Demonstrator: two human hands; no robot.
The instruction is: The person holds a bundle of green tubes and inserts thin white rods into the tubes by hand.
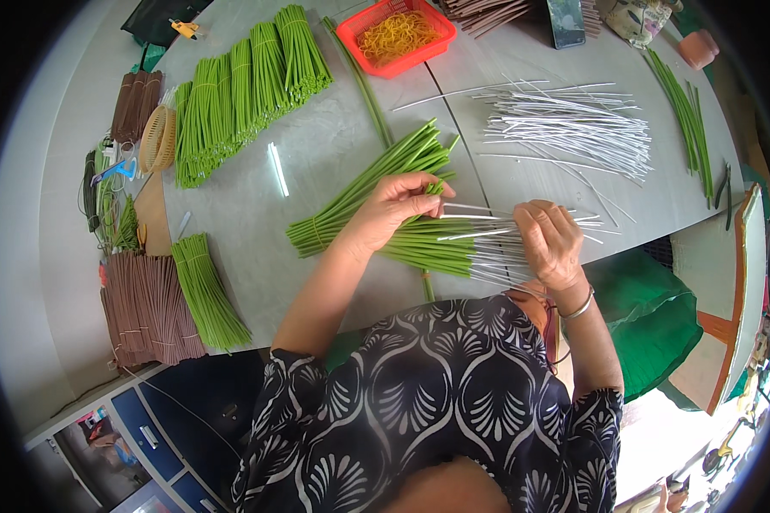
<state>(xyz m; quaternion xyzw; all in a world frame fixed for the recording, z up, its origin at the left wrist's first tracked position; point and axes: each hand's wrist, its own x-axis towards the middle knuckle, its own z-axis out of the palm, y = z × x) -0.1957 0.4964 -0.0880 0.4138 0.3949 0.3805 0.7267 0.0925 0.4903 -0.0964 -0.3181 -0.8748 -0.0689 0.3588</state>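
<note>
My left hand (pixel 393 210) is closed on the ends of a few green stems, thin and tube-like, over a loose bundle of green stems (pixel 364 188) in front of me. My right hand (pixel 549 244) is closed round several thin white wires (pixel 589 222), fingers curled. Between the hands some wires run toward the stem ends at my left fingertips. Below them lies a row of green stems (pixel 428 248) with white wires (pixel 492 256) sticking out of their right ends. Whether the wires at my left fingertips are inside the stems is too small to tell.
A pile of loose white wires (pixel 569 128) lies at the back right. A red basket (pixel 406 64) holds yellow rubber bands. Tied green bundles (pixel 248 85) lie at the back left, brown bundles (pixel 150 303) at the left edge. Pliers (pixel 724 184) rest at the right edge.
</note>
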